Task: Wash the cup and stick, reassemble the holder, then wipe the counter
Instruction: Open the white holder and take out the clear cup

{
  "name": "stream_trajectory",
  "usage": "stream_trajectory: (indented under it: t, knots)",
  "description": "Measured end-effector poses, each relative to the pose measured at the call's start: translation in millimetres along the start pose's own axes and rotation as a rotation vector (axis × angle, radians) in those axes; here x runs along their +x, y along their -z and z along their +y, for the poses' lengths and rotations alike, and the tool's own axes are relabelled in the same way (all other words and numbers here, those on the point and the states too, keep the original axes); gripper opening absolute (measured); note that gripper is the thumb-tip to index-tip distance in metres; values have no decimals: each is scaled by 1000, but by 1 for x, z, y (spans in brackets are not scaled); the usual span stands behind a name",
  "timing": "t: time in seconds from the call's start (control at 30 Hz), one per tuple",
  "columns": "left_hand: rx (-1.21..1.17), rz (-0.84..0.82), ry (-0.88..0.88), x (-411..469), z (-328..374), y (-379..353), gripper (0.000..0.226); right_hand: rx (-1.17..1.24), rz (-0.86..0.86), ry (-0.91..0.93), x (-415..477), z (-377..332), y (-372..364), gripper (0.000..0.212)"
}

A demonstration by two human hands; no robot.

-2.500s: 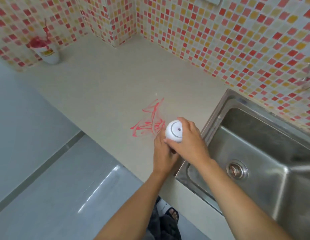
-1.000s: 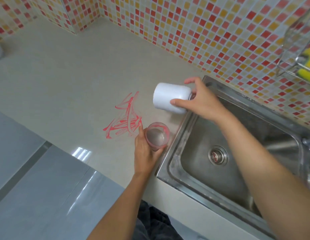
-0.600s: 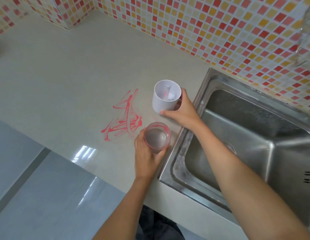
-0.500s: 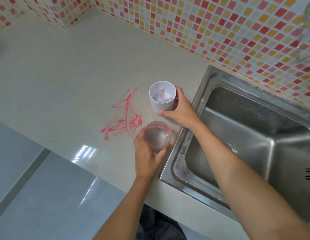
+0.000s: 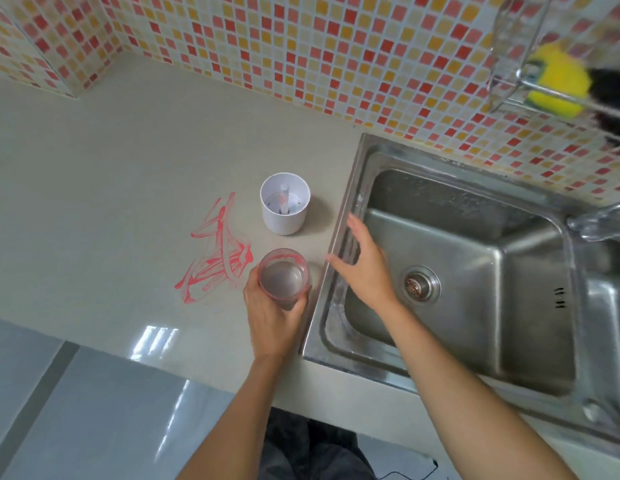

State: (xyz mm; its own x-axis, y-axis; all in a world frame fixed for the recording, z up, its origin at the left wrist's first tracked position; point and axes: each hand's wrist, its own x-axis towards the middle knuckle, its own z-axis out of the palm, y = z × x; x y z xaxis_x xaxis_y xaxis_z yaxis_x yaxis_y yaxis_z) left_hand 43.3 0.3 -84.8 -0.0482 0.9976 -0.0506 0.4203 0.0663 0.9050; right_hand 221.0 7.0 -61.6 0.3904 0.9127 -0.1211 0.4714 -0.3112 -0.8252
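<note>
Head: cup in left hand.

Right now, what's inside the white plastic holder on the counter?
Inside the white plastic holder stands a thin white post smeared pink. Small marks dot its floor; the near wall hides the rest.

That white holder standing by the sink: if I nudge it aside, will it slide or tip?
The white holder stands upright on its flat base on the smooth counter, so it would probably slide. It looks like thin plastic, likely light. A push near its open rim could tip it.
</note>
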Motion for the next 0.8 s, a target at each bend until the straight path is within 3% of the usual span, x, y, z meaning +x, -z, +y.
stream_trajectory:
  t: [0.23, 0.4, 0.6, 0.8]
  knots:
    - [-25, -155, -107, -6, 16, 12, 78, -425, 112, -128, -124, 83, 44, 67]
    - [131, -419, -463, -19, 46, -21, 62, -620, 129, -250, -164, 127, 88, 75]
    - [539, -662, -796, -38, 60, -88, 81, -680, 143, -429, -172, 158, 123, 70]
    - [626, -751, -889, -33, 57, -137, 62, -704, 125, -440, -168, 161, 120, 73]
